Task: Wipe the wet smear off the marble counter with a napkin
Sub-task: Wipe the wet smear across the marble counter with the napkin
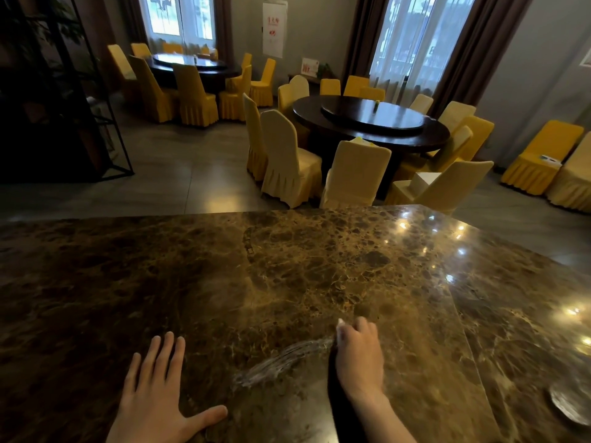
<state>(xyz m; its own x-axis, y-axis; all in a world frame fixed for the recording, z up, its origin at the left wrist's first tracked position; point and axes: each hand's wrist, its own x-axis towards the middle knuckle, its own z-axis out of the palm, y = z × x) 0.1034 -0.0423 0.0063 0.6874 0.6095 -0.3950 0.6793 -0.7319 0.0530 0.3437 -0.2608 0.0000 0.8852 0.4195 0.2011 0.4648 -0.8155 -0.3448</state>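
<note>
A brown marble counter (pixel 287 266) fills the lower half of the view. A pale streaky wet smear (pixel 281 362) runs diagonally across it between my hands. My right hand (pixel 359 356) presses down at the smear's upper right end, fingers curled over a small white napkin (pixel 340 329) of which only a sliver shows past the fingertips. My left hand (pixel 160 391) lies flat on the counter to the left of the smear, fingers spread, holding nothing.
A grey round dish (pixel 572 407) sits at the counter's right edge. Beyond the counter's far edge are round dark dining tables (pixel 371 123) ringed by yellow-covered chairs (pixel 287 161). A black metal shelf frame (pixel 64 123) stands at the left.
</note>
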